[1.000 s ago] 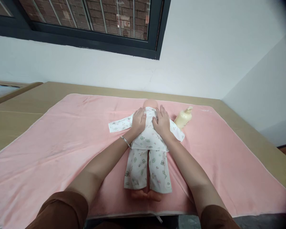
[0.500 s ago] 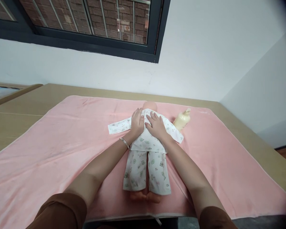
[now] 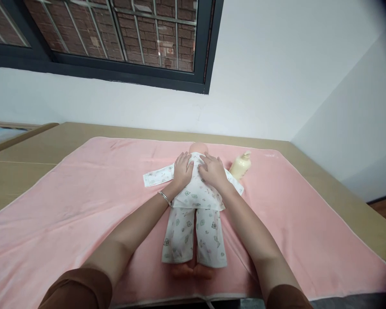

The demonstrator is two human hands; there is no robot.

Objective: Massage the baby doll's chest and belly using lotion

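A baby doll (image 3: 197, 191) in white patterned pyjamas lies on a pink blanket (image 3: 109, 189), its head (image 3: 198, 148) toward the wall and its bare feet toward me. The back of the head seems to face up; no face shows. My left hand (image 3: 182, 169) rests on the left side of the doll's upper body, fingers stretched out. On the right side of the upper body lies my right hand (image 3: 214, 171), fingers spread. Neither hand grips anything. The doll's sleeves reach out to both sides.
A cream pump bottle (image 3: 240, 165) stands on the blanket by the doll's right-hand sleeve. The blanket covers a wooden table (image 3: 80, 128) against a white wall. Above it is a dark-framed window (image 3: 131, 79). A wooden-edged surface (image 3: 22, 138) is at the far left.
The camera view has tilted up slightly, so everything sits a little lower. My right hand's fingers look slightly more bent; both hands stay on the doll.
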